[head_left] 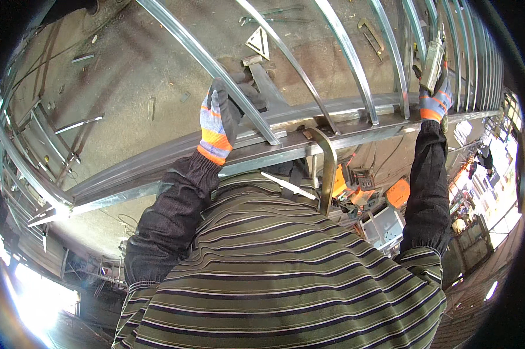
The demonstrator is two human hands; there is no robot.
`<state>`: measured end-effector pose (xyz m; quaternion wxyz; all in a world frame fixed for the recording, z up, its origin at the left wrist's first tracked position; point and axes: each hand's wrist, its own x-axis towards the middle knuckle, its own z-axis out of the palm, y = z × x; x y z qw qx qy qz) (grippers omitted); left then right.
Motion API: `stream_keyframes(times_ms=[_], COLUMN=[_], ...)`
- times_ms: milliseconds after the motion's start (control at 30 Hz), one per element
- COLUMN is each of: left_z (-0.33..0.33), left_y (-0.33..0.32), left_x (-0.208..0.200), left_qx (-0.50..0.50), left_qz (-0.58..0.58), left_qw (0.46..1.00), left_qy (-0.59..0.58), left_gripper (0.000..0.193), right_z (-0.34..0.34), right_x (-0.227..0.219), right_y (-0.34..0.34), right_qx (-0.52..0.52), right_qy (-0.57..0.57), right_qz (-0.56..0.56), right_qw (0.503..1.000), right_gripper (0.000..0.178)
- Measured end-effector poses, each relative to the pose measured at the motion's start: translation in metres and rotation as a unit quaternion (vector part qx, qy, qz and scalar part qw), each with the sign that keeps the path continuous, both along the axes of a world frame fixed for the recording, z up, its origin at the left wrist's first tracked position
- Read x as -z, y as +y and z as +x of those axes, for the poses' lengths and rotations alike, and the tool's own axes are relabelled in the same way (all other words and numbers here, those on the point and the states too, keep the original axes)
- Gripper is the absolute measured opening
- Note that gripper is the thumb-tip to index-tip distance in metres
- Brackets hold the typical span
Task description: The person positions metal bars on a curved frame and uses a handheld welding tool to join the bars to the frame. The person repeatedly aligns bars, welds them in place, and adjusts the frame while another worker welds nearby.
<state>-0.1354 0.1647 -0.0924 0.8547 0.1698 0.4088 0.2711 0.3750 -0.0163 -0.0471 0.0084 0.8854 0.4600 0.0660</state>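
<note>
Head view, left fingers (217, 94) touching bar (204, 61), grip unclear, right fingers (442, 88) holding grey tool (432, 64)

Dressed in an olive shirt (285, 279), striped right across in dark bands edged with white! Covered along the forearms by black sleeves (166, 227), creased all over, gathered at elbow and wrist. And gloved, too: wearing a left glove (217, 129) and a matching right glove (435, 104), banded in lilac and orange, trimmed with bright orange cuffs!
</note>
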Motion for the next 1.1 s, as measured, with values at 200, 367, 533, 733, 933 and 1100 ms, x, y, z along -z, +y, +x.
stream_keyframes(times_ms=[200, 367, 533, 733, 933, 1100], left_z=[0.0, -0.011, -0.018, -0.016, -0.017, -0.018], left_y=[-0.015, -0.013, -0.007, -0.003, -0.001, -0.008], left_x=[0.0, 0.005, 0.018, 0.015, 0.017, 0.021], left_qx=[0.005, 0.022, 0.056, 0.086, 0.108, 0.098], left_qz=[0.051, 0.004, 0.093, 0.072, 0.162, 0.114], left_qw=[0.992, 0.992, 0.981, 0.969, 0.937, 0.947], left_qy=[0.114, 0.124, 0.163, 0.221, 0.29, 0.284], left_gripper=[0.069, 0.052, 0.05, 0.047, 0.04, 0.038], right_z=[0.004, 0.017, 0.037, 0.046, 0.031, 0.0], right_x=[0.002, -0.005, -0.016, -0.026, -0.101, -0.155], right_y=[-0.005, -0.007, 0.0, -0.018, -0.049, -0.04], right_qx=[0.017, 0.016, -0.075, -0.166, -0.315, -0.3], right_qy=[0.009, 0.014, 0.07, 0.121, 0.108, 0.176], right_qz=[-0.031, -0.101, -0.111, -0.032, 0.065, 0.007], right_qw=[0.999, 0.995, 0.989, 0.978, 0.941, 0.937], right_gripper=[0.082, 0.082, 0.076, 0.076, 0.062, 0.069])
